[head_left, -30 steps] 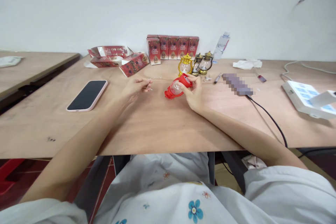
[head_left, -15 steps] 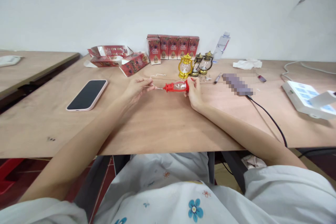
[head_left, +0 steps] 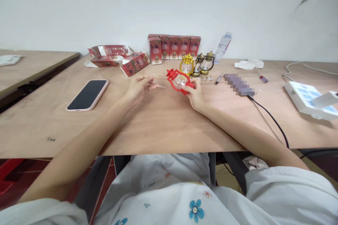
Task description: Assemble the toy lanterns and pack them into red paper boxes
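My right hand [head_left: 194, 93] is closed round the base of a small red lantern [head_left: 179, 81], which leans with its top to the upper left and shows its clear globe. Pinched in the fingers of my left hand [head_left: 139, 88] is a thin bent metal wire [head_left: 160, 86], its end pointing toward the lantern but apart from it. A second thin wire length [head_left: 159, 74] shows just above those fingertips; I cannot tell whether it is part of the same piece. Behind the red lantern stand a gold lantern [head_left: 186, 64] and two bronze lanterns [head_left: 207, 64].
Several red boxes [head_left: 174, 47] stand against the wall, with opened cartons [head_left: 111, 58] to their left. A phone [head_left: 87, 95] lies at left. On the right are a water bottle [head_left: 223, 47], a tissue [head_left: 249, 64], a cabled, pixelated device [head_left: 239, 85] and a white power strip [head_left: 311, 100].
The red lantern has turned in my right hand, from lying level to tilted with its globe facing me. My left hand's wire has come away from the lantern's top.
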Tool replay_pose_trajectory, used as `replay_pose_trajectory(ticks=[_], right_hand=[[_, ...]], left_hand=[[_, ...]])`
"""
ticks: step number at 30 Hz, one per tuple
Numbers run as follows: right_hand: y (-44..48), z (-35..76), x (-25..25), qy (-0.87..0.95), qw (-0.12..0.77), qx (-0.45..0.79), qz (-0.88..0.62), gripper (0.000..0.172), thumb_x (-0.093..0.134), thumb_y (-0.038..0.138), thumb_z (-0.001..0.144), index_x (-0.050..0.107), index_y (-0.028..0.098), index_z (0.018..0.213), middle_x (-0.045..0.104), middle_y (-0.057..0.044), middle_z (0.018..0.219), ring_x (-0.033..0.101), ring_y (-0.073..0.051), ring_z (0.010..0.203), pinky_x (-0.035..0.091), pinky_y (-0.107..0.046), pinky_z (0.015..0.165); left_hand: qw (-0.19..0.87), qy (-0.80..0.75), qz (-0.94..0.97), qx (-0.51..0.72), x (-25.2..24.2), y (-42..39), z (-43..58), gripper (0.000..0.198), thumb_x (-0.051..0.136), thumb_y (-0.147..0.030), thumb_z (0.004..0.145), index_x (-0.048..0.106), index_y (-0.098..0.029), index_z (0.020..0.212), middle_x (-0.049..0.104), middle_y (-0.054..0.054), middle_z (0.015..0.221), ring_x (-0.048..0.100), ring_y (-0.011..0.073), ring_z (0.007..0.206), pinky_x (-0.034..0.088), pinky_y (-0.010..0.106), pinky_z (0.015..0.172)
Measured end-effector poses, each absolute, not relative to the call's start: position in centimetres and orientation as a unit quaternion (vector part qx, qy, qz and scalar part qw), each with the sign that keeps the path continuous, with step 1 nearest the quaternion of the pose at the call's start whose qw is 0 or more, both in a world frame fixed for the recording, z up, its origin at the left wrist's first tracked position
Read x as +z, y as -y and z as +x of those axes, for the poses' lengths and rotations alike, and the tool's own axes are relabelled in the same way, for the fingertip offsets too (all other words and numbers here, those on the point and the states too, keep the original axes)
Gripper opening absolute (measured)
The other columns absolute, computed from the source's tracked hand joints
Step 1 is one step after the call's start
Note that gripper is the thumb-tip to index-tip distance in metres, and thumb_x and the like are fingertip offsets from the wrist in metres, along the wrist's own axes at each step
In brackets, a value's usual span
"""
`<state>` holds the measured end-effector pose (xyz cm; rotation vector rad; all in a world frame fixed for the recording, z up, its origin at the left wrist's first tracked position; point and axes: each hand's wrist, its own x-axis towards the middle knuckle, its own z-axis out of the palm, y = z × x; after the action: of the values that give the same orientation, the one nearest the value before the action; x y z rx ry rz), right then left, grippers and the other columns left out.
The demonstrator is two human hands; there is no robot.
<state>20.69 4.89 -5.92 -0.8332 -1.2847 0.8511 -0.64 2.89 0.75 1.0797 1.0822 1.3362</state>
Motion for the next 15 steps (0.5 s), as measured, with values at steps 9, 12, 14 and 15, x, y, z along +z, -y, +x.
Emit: replay_pose_trajectory(ticks=[9, 12, 14, 15], right_hand=[[-3.5, 20.2, -4.4, 0.503, 0.636, 0.504, -0.296, 0.036, 0.066, 0.041, 0.067, 0.044, 0.027, 0.092, 0.055, 0.002, 0.093, 0.056, -0.014, 0.075, 0.049, -0.025, 0.053], [-3.8, 20.3, -4.7, 0.507, 0.650, 0.475, -0.307, 0.039, 0.068, 0.038, 0.065, 0.043, 0.027, 0.094, 0.055, 0.003, 0.094, 0.056, -0.014, 0.078, 0.049, -0.026, 0.059], [-3.9, 20.4, -4.9, 0.507, 0.657, 0.457, -0.320, 0.041, 0.070, 0.035, 0.062, 0.045, 0.027, 0.093, 0.055, 0.003, 0.093, 0.055, -0.014, 0.081, 0.048, -0.027, 0.066], [-4.0, 20.5, -5.0, 0.509, 0.657, 0.452, -0.325, 0.040, 0.070, 0.033, 0.061, 0.046, 0.026, 0.092, 0.054, 0.004, 0.092, 0.054, -0.014, 0.081, 0.047, -0.027, 0.068]], left_hand=[[0.498, -0.488, 0.451, 0.557, 0.9, -2.6, -0.4, 0.015, 0.058, -0.013, 0.081, 0.057, -0.012, 0.067, 0.061, 0.001, 0.062, 0.065, 0.0099, 0.061, 0.055, 0.024, 0.070], [0.481, -0.482, 0.448, 0.580, 1.1, -2.4, -0.3, 0.015, 0.058, -0.012, 0.081, 0.056, -0.013, 0.066, 0.060, 0.000, 0.061, 0.063, 0.0082, 0.059, 0.055, 0.022, 0.066], [0.460, -0.471, 0.453, 0.601, 1.3, -2.3, -0.3, 0.014, 0.057, -0.013, 0.081, 0.056, -0.013, 0.067, 0.060, -0.001, 0.061, 0.062, 0.0077, 0.056, 0.054, 0.022, 0.064], [0.450, -0.466, 0.458, 0.608, 1.4, -2.2, -0.3, 0.014, 0.057, -0.013, 0.081, 0.056, -0.013, 0.067, 0.060, 0.000, 0.062, 0.061, 0.0078, 0.055, 0.054, 0.023, 0.063]])
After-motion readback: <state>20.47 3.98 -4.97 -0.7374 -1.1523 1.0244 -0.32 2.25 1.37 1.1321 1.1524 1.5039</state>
